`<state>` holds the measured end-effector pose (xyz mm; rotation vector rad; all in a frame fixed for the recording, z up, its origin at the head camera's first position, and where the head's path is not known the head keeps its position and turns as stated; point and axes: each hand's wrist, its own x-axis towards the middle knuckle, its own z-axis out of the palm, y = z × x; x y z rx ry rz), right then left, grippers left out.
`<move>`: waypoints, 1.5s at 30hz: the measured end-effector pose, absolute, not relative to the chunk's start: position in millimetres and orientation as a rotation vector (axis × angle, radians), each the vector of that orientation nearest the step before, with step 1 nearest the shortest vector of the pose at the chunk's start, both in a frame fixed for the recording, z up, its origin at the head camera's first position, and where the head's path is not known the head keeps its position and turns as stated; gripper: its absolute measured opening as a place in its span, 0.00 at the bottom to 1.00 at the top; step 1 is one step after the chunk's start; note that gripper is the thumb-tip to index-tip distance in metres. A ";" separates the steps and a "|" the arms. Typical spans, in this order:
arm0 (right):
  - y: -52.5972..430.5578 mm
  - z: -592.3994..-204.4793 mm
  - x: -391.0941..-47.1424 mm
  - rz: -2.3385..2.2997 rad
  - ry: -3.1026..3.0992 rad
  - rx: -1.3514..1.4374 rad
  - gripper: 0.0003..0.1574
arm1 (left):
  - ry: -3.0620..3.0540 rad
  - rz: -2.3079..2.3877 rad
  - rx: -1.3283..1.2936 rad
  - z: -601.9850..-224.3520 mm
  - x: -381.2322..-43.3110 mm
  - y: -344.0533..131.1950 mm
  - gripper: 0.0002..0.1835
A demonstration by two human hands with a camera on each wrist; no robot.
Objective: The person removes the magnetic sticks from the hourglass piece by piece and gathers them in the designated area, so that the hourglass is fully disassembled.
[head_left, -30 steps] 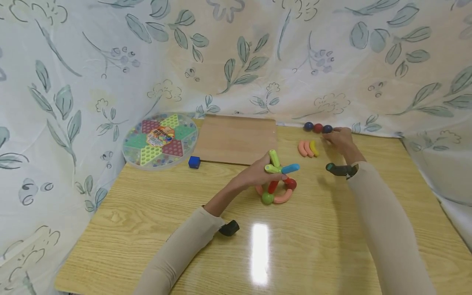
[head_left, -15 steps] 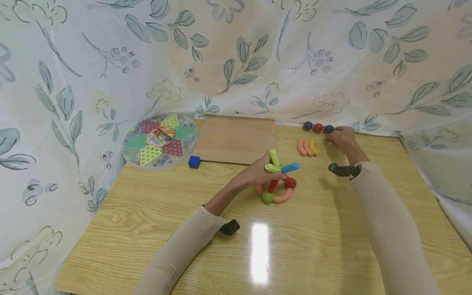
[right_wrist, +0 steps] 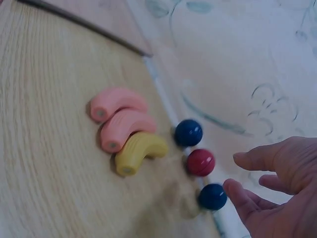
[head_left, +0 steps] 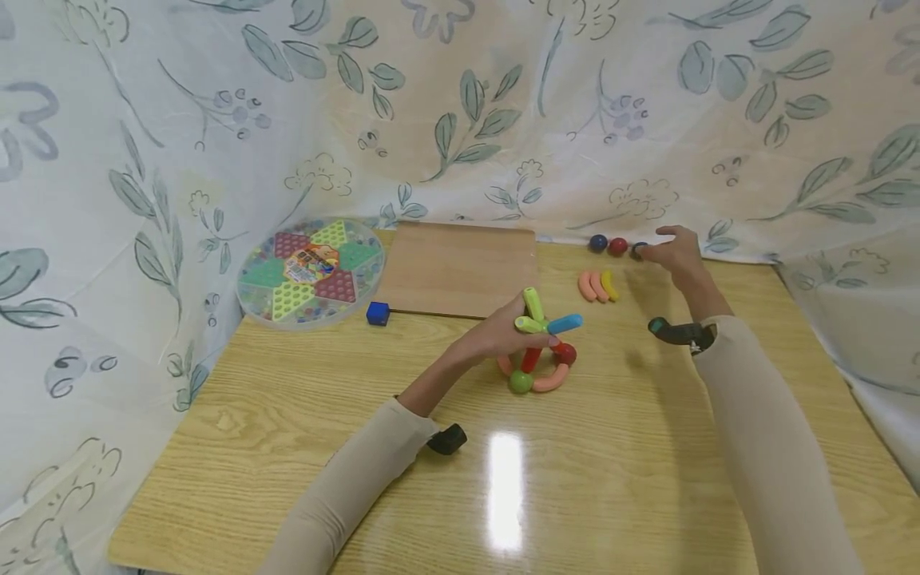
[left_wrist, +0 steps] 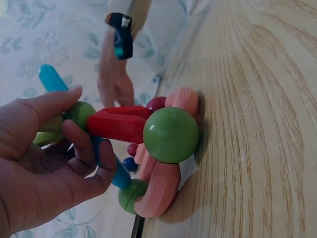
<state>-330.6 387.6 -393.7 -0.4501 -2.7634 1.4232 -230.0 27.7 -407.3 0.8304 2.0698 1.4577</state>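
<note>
With curled fingers my left hand [head_left: 499,334] holds the upper part of a magnetic ball-and-rod model [left_wrist: 171,135]. Its base is a ring of curved pink rods and balls standing on the table; red and blue rods rise to a green ball [left_wrist: 80,115] at my fingers. Light green rods and a blue rod [head_left: 565,323] stick out at the top. My right hand [head_left: 679,251] is at the back right, fingers spread and holding nothing. Its nearest fingertip is beside or touching a dark blue ball [right_wrist: 213,197]; I cannot tell which. A red ball [right_wrist: 200,162] and another dark blue ball [right_wrist: 188,133] complete the row.
Two curved pink rods [right_wrist: 128,126] and a curved yellow rod [right_wrist: 141,151] lie before the balls. A brown board [head_left: 460,267] lies at the back. Left of it are a blue cube [head_left: 378,313] and a round Chinese checkers board [head_left: 311,275]. Patterned cloth [head_left: 460,120] hangs behind.
My right hand has spread its fingers and drawn slightly up and right from the end blue ball, which stays in the row. The left hand keeps its hold on the model.
</note>
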 end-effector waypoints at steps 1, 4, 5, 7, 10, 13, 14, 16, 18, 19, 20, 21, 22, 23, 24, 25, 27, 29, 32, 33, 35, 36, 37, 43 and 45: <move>385.3 -390.3 -328.9 1.417 -2.761 -0.423 0.48 | 2.072 1.457 0.832 -407.4 -230.2 27.3 0.20; 376.0 -378.4 -320.0 1.374 -2.782 -0.321 0.46 | 2.077 1.450 0.843 -408.8 -231.0 26.2 0.21; 371.7 -373.6 -316.1 1.354 -2.798 -0.284 0.45 | 2.070 1.446 0.852 -409.3 -231.2 25.9 0.20; 361.5 -363.0 -307.1 1.310 -2.839 -0.225 0.44 | 2.061 1.437 0.848 -410.3 -231.3 25.1 0.19; 344.5 -346.9 -292.4 1.255 -2.898 -0.111 0.41 | 2.045 1.413 0.846 -412.3 -232.3 23.6 0.17; 326.4 -331.8 -275.6 1.237 -2.946 0.024 0.37 | 2.076 1.355 0.836 -414.3 -234.3 22.3 0.14; 320.1 -327.5 -269.7 1.231 -2.958 0.077 0.35 | 2.094 1.334 0.845 -415.3 -235.2 21.9 0.14; 308.1 -320.3 -257.2 1.205 -2.992 0.187 0.32 | 2.113 1.305 0.850 -417.5 -236.6 21.5 0.13; 298.7 -317.1 -244.8 1.192 -3.017 0.314 0.28 | 2.131 1.292 0.869 -420.7 -237.6 21.9 0.12; 295.3 -316.6 -239.2 1.185 -3.032 0.384 0.26 | 2.137 1.293 0.883 -422.6 -237.9 21.8 0.12; 292.4 -317.0 -234.0 1.181 -3.050 0.467 0.25 | 2.144 1.296 0.897 -424.5 -237.9 21.6 0.12; 290.1 -318.2 -229.4 1.205 -3.067 0.554 0.25 | 2.153 1.298 0.910 -426.6 -237.8 21.2 0.13; 288.3 -320.4 -225.7 1.235 -3.074 0.651 0.24 | 2.169 1.298 0.926 -428.6 -237.5 20.5 0.13; 286.7 -323.1 -223.0 1.268 -3.079 0.746 0.23 | 2.196 1.296 0.942 -430.4 -236.9 19.9 0.13; 285.0 -326.0 -221.2 1.287 -3.079 0.841 0.22 | 2.223 1.298 0.958 -432.5 -236.7 19.2 0.14; 283.9 -329.2 -220.4 1.294 -3.077 0.935 0.21 | 2.258 1.304 0.980 -434.3 -236.2 18.4 0.14; 282.6 -335.4 -220.2 1.311 -3.062 1.092 0.21 | 2.351 1.281 1.032 -437.6 -235.2 17.0 0.14; 282.3 -340.2 -221.0 1.268 -3.054 1.188 0.21 | 2.424 1.263 1.096 -440.6 -234.5 16.4 0.14; 280.1 -346.2 -222.6 1.249 -3.025 1.285 0.20 | 2.411 1.259 1.165 -445.5 -232.7 13.2 0.13; 278.8 -348.4 -223.2 1.256 -3.007 1.312 0.20 | 2.375 1.274 1.178 -447.6 -232.3 12.1 0.12; 275.1 -352.4 -224.4 1.294 -2.957 1.376 0.18 | 2.297 1.318 1.185 -451.3 -231.0 9.9 0.12; 273.2 -354.2 -224.9 1.319 -2.931 1.406 0.18 | 2.266 1.336 1.195 -453.2 -230.3 9.1 0.11; 271.3 -356.0 -225.4 1.349 -2.899 1.441 0.17 | 2.245 1.351 1.220 -455.4 -229.9 8.5 0.11; 261.2 -360.8 -225.8 1.465 -2.738 1.587 0.16 | 2.213 1.444 1.396 -469.7 -229.2 9.1 0.11; 258.9 -361.3 -225.9 1.466 -2.720 1.598 0.16 | 2.249 1.447 1.434 -474.2 -229.3 8.9 0.14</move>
